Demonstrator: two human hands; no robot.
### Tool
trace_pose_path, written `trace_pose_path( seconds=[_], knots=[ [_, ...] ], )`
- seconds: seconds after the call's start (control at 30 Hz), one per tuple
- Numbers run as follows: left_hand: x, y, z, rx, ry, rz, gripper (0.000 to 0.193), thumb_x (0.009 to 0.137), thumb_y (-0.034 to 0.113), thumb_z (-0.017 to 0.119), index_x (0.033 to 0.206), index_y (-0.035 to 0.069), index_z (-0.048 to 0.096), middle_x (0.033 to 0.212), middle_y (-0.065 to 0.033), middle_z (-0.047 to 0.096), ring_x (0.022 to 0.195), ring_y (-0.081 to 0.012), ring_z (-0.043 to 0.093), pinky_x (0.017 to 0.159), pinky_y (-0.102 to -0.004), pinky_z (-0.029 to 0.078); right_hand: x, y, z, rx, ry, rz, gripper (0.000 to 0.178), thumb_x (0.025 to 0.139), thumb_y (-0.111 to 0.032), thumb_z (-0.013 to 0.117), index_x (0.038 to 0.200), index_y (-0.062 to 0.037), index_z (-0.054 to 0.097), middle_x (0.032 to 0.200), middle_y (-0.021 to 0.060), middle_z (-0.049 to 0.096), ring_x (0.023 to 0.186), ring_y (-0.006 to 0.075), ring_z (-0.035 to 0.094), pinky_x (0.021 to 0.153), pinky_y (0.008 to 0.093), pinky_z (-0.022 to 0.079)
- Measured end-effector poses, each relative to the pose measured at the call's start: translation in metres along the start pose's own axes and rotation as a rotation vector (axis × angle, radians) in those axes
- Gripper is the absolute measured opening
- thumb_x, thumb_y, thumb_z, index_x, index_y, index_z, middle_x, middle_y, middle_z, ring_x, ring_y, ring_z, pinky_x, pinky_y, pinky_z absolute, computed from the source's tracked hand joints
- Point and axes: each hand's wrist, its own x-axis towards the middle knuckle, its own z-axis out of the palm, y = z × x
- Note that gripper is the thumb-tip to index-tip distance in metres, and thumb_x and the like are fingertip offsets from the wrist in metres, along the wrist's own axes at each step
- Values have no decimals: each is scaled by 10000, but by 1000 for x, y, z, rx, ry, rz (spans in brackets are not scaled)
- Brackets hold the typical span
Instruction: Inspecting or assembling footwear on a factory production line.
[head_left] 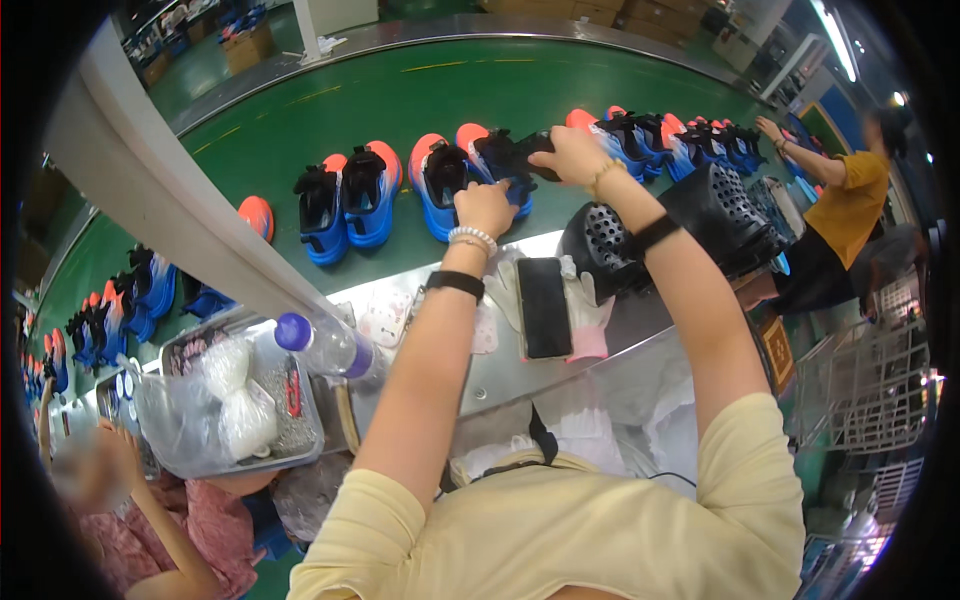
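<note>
In the head view, my left hand (487, 210) is closed at the heel of a blue and coral sports shoe (520, 200), its fingertips on the collar. To its upper right, my right hand (572, 157) grips a dark black piece (532, 152) over that shoe's opening. Whether the piece is a separate insert or part of the shoe, I cannot make out. The shoe's mate (442, 180) stands just left of my left hand. Another pair, with a near shoe (368, 195), sits farther left on the green belt.
A phone (543, 305) lies on gloves on the metal ledge, beside black perforated bins (715, 215). Left are a capped bottle (325, 345), a tray (310, 425) of bags and small parts, and a white post (170, 170). Co-workers sit left and stand right (850, 200).
</note>
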Motion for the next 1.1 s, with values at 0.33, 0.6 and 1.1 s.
trace_pose_path(
  seconds=[0.33,0.6,1.1],
  knots=[
    [2,1,0,-45,-1,-72,430,774,391,666,1168,226,631,926,-70,700,929,-258,644,717,-418,516,61,-11,81,-455,-37,-163,272,741,-315,723,875,-78,716,888,134,695,887,284,678,792,363,540],
    [0,4,-2,-16,3,-89,402,787,407,660,1108,166,663,889,-139,686,875,-281,660,712,-433,514,87,-14,111,-153,-27,332,270,704,-186,750,956,-92,723,1005,113,698,957,254,677,786,347,552],
    [-3,-4,-1,20,160,-97,382,834,479,589,948,135,708,776,-125,685,760,-295,667,637,-424,514,84,-14,109,-121,-48,14,302,761,-283,707,940,-39,701,966,183,681,915,324,663,801,396,538]
  ],
)
